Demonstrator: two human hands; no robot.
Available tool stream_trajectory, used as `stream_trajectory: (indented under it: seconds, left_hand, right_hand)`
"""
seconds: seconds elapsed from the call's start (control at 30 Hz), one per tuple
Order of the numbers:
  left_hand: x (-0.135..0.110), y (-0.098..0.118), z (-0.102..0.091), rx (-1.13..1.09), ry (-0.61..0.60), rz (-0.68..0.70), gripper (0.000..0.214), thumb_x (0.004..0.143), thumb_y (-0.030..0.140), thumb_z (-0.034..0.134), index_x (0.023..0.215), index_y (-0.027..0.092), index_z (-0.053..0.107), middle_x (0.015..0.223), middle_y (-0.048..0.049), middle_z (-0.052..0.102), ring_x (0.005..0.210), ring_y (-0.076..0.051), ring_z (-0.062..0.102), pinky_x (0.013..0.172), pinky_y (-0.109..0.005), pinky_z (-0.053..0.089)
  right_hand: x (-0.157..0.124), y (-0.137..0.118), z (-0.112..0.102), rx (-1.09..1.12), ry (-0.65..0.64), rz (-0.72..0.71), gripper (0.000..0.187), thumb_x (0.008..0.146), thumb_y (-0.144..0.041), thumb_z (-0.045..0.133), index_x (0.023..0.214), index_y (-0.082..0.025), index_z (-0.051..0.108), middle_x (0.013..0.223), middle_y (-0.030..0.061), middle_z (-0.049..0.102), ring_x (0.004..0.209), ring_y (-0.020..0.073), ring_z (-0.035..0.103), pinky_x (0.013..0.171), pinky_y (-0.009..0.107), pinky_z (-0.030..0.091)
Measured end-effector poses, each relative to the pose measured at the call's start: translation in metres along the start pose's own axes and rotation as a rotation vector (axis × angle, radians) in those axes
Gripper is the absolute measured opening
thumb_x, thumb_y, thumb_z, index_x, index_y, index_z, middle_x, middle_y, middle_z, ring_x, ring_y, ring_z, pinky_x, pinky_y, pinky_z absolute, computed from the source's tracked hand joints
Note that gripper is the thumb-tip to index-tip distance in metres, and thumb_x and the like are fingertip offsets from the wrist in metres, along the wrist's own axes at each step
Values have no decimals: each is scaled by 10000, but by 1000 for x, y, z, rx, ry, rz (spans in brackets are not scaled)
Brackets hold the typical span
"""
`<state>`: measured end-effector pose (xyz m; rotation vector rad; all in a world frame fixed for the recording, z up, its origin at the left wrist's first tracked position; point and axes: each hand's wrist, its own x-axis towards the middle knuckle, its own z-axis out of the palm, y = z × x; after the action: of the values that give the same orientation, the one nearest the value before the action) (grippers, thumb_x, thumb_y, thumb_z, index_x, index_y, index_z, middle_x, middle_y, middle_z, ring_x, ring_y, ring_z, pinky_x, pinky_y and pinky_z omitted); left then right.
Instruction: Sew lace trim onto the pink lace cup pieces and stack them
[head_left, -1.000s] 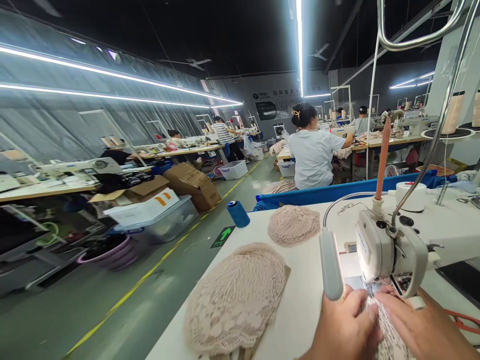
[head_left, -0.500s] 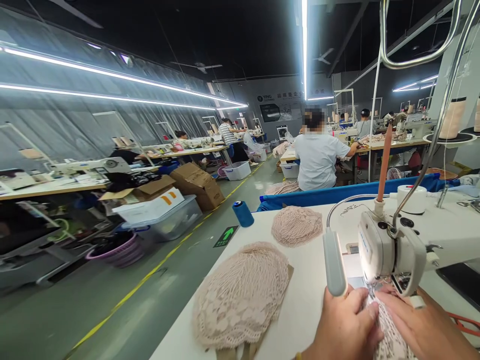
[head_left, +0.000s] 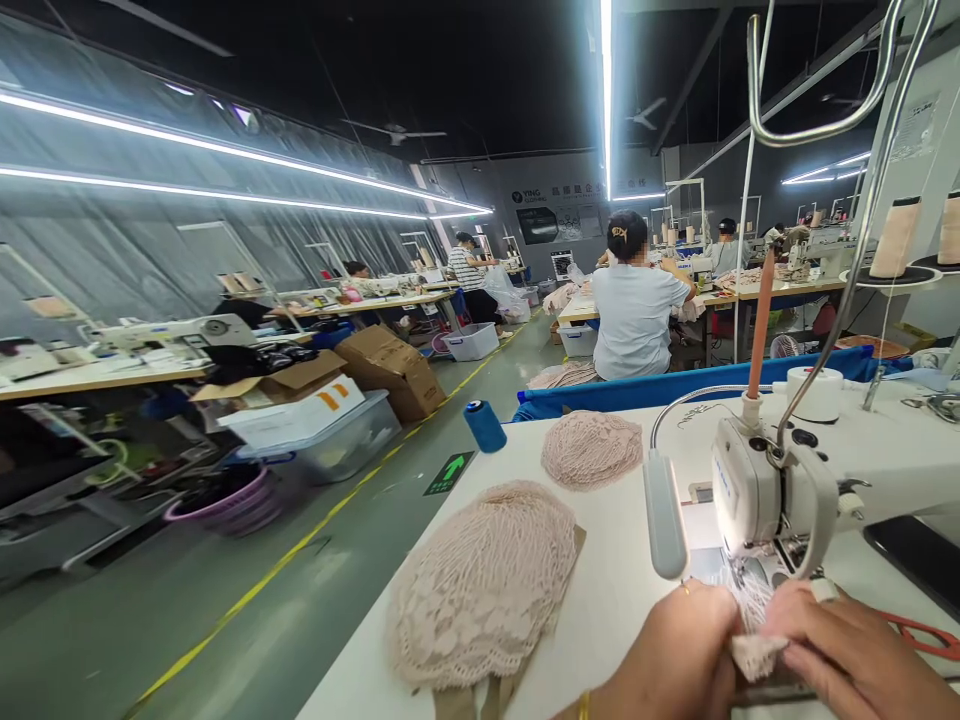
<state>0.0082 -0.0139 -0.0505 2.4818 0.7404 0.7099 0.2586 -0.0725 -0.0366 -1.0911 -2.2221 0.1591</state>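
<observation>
A white sewing machine (head_left: 750, 485) stands over a small beige lace piece (head_left: 756, 657), whose loose threads lie at the needle area. From the left side, my left hand (head_left: 675, 640) is closed on the lace, with its fingertips partly hidden. My right hand (head_left: 840, 635) pinches the scalloped edge on the other side, close under the machine head. A slim lamp (head_left: 666, 515) lights the spot just above my left hand. On the table to the left lie a large stack of beige lace pieces (head_left: 484, 590) and a smaller lace stack (head_left: 591, 450).
A blue thread cone (head_left: 485, 427) stands at the table's left edge. Red-handled scissors (head_left: 926, 637) and a black phone-like slab (head_left: 919, 565) lie right of my hands. A white thread spool (head_left: 814, 394) sits behind the machine. A co-worker in a white shirt (head_left: 637, 315) sits ahead.
My hands have turned and drawn the lace together, so its scalloped edge now bunches up between them. The view has shifted slightly. The co-worker's arm ahead has drawn in.
</observation>
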Motion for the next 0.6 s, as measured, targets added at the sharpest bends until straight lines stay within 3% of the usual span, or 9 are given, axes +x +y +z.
stream_trajectory:
  seconds: [0.07,0.17,0.27,0.4,0.5,0.6]
  left_hand:
    - [8,7,-6,-162,57,-164,133,883,103,539,896,233,512,828,0,618,714,-166,516,655,-280,417]
    - [18,11,-10,-285,57,-301,163,848,108,551,956,230,541,892,-2,636,794,-190,573,712,-291,465]
    - [24,8,-9,-267,16,-297,168,803,105,589,928,213,620,945,-21,653,879,-217,621,790,-315,489]
    - [29,3,-9,-277,0,-303,136,868,162,592,743,203,624,865,-21,591,849,-207,610,780,-311,497]
    - [32,3,-11,-339,-23,-354,224,880,222,647,664,199,591,855,-13,569,818,-194,594,751,-302,499]
    - [34,6,-14,-432,-62,-450,257,797,219,748,620,187,565,936,-16,594,857,-188,608,778,-294,527]
  right_hand:
    - [1,0,6,20,123,81,224,1133,-333,535,1170,-317,755,1048,32,834,951,229,817,834,286,666]
    - [1,4,18,52,228,187,240,1141,-383,541,1184,-304,764,1119,48,843,1018,236,830,878,289,676]
    - [1,9,27,61,264,221,221,1136,-391,563,1128,-296,762,1080,41,851,988,219,839,859,256,673]
    - [4,10,30,47,317,206,210,1132,-371,574,1117,-284,764,1032,36,852,904,198,839,819,231,661]
    - [5,10,29,68,326,231,233,1129,-374,570,1047,-282,768,985,20,849,870,195,836,789,220,653]
    - [5,11,29,96,303,273,264,1130,-392,563,991,-292,765,933,-8,842,849,191,835,754,212,648]
